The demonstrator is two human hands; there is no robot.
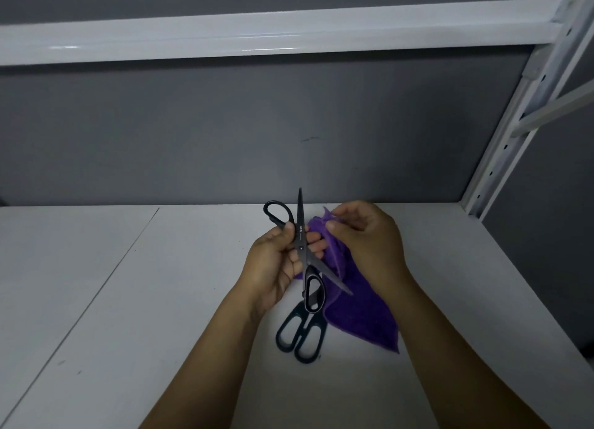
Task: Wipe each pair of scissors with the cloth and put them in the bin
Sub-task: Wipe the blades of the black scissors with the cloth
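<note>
My left hand [273,268] grips the opened scissors [300,235] at the pivot above the worktop [128,300], right hand [369,235] pinches the purple cloth [360,313]; best drag cloth pivot-to-tip along each blade, fingers [316,245] off the edges; bin unseen.

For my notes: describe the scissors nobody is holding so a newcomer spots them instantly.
On the white shelf surface, look just below the left hand, beside the purple cloth. The lying scissors rest flat there, dark handle loops toward the camera. Unlike the open black scissors gripped in that hand, they touch no hand.
</note>
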